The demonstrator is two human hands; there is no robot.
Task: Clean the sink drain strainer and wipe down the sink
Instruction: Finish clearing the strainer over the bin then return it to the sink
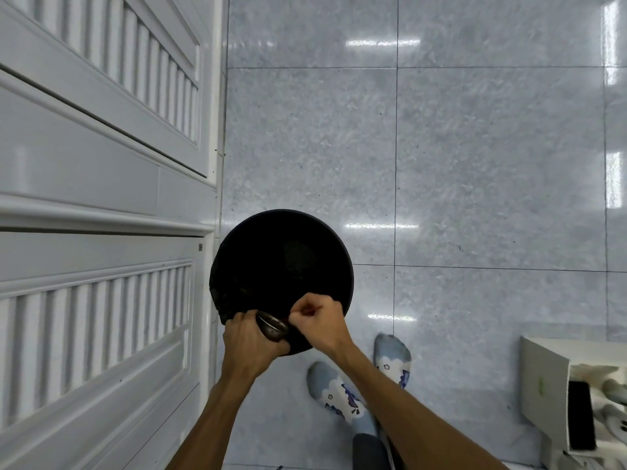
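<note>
Hands meet over a black bin (281, 262) on the tiled floor (475, 164): left hand (251, 340) grips the metal strainer (272, 325), right hand (317, 322) curls fist-tight, fingertips pinched at its rim.

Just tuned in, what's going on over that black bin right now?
A person stands over a round black trash bin on the tiled floor, beside white louvered cabinet doors. The left hand holds a metal sink drain strainer at the bin's near rim. The right hand, closed in a loose fist, is right against the strainer, apparently knocking or picking debris into the bin. No sink is in view.
</note>
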